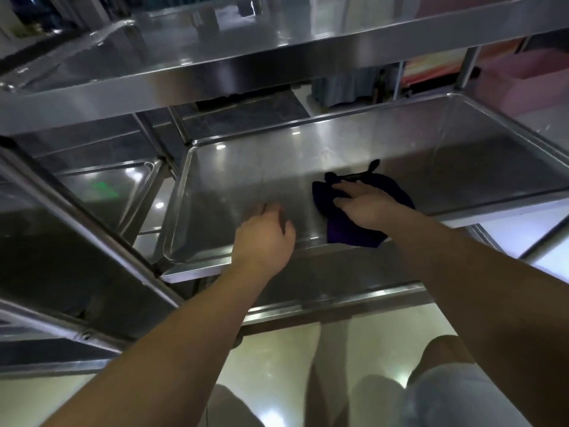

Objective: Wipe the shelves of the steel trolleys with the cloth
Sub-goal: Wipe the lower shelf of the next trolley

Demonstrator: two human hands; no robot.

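My right hand point(366, 204) lies flat on the dark purple cloth point(354, 223), fingers straight and close together, pressing it onto the middle shelf point(246, 180) of the steel trolley near the front rim, right of centre. My left hand point(264, 238) rests on the same shelf just beside the cloth, fingers curled loosely under and holding nothing; it looks like I'm bracing with the fingertips. I'm mid-wipe, I reckon, with bare steel open to the left and toward the back. To do this well I want the palm spread over the cloth so the whole pad drags, not just a bunched edge; one corner pokes out toward the back and could fold under. Long overlapping passes, back rim to front, then into the rounded corners where grime likely sits. The top shelf point(277, 66) hangs close overhead, so I keep the forearm low and don't knock it. The left hand should steady the trolley at the rim, since it may roll when I push. A second trolley point(117, 186) stands at my left, its shelf level with this one.
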